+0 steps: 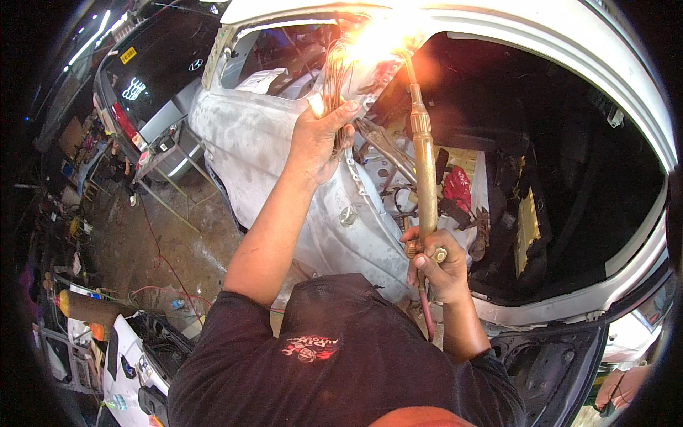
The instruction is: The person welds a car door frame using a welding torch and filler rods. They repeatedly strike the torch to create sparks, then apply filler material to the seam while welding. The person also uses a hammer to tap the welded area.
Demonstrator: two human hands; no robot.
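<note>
My left hand [319, 142] is closed round a bundle of thin filler wire [333, 89], whose looped upper end reaches the bright glow. Lower and to the right, my right hand [442, 270] grips the valve end of a brass gas welding torch [425, 181]. A reddish hose [427, 313] hangs from the torch below that hand. The torch's bent tip points at the pillar beside the rear side window, where a blinding flame [377, 41] hides the metal and wire ends. Bare, grey-white patches cover the car's rear body panel [245, 132] under my left arm.
Inside the open door frame lie a red cloth or bag [457, 188] and loose parts. The white door sill [541, 309] curves along the lower right. Another dark car [156, 78] and a metal stand [171, 167] are at left. Cables cross the floor [171, 235].
</note>
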